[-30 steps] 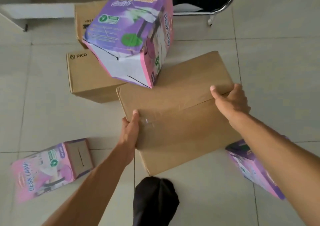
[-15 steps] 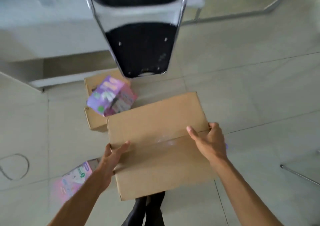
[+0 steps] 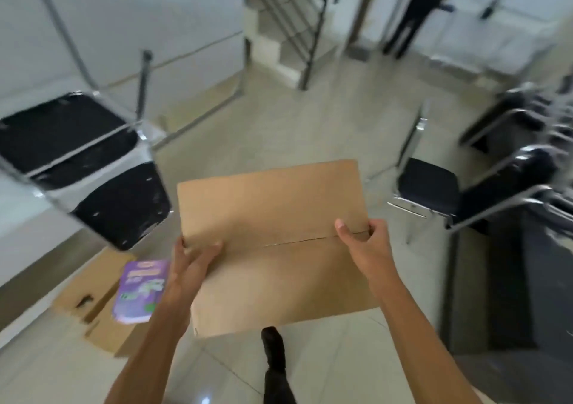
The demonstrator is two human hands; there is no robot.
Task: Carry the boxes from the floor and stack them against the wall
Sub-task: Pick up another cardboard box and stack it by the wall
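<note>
**Big box up and carried**

Head view: the cardboard box (image 3: 273,242) sits centre frame, off the floor, left hand (image 3: 195,257) and right hand (image 3: 362,239) each with a grip clamped on opposite edges, spread wide, likely for balance. Lower left, a purple box (image 3: 141,292) rests on floor cartons (image 3: 93,304).

Bare floor (image 3: 279,130) opens ahead of us, between the upturned chair (image 3: 93,168) left and stacked chairs (image 3: 508,186) right.
</note>
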